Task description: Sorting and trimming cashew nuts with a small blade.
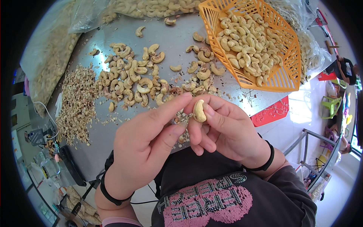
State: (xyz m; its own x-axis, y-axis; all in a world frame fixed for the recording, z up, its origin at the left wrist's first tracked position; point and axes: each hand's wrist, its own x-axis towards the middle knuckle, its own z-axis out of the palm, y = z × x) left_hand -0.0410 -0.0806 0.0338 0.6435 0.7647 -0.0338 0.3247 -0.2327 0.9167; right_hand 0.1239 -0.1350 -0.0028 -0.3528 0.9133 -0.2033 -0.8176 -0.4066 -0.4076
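Note:
A pale cashew nut [200, 111] is pinched upright between the thumb and index finger of my right hand [236, 126], over the near edge of the metal table. My left hand [145, 132] is just beside it, its index finger and thumb stretched toward the nut with a gap between their tips. Nothing held shows in that gap, and its other fingers are mostly hidden. Beyond my hands lies a loose spread of cashews [130, 72], many with reddish-brown skin patches. To their left is a heap of skin flakes and crumbs [77, 98].
An orange slatted plastic basket [289, 81] of pale cashews stands at the far right. Clear bags of cashews [53, 56] line the left and far edges. A red plastic thing [271, 112] sits below the table's right edge, near a metal frame [306, 151].

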